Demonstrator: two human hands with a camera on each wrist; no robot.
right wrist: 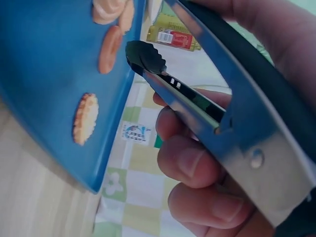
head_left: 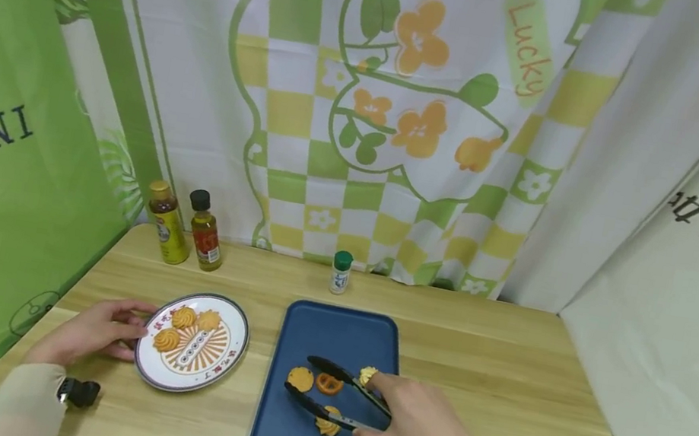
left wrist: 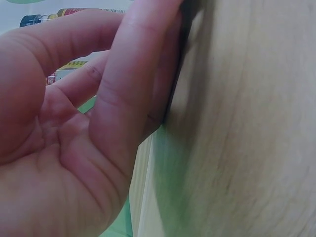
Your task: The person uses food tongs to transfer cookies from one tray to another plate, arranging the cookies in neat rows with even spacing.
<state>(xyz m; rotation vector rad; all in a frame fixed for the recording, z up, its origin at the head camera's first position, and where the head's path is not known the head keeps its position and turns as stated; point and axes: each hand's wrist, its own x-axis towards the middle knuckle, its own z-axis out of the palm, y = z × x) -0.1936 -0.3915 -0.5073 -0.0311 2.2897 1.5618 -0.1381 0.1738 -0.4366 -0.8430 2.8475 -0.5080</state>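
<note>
My left hand [head_left: 95,330] grips the left rim of a round white plate [head_left: 222,355] with a dark blue edge. Three swirled butter cookies [head_left: 166,339] lie on the plate's upper left part. In my right hand [head_left: 422,423] is a pair of food tongs [right wrist: 247,113] with black tips and metal arms, spread apart low over the blue tray [head_left: 340,336]. Nothing is pinched between the tips. On the tray lie a flat round cookie [head_left: 300,379], a small pretzel [head_left: 329,384], a swirled cookie [head_left: 326,424] partly under the lower tong arm, and a paler cookie [head_left: 368,375] near my fingers.
Two sauce bottles, one yellow-labelled [head_left: 170,230] and one red-labelled [head_left: 206,232], stand at the table's back left. A green-capped shaker [head_left: 340,273] stands behind the tray. Curtains [head_left: 289,162] hang along the back of the wooden table [head_left: 505,367].
</note>
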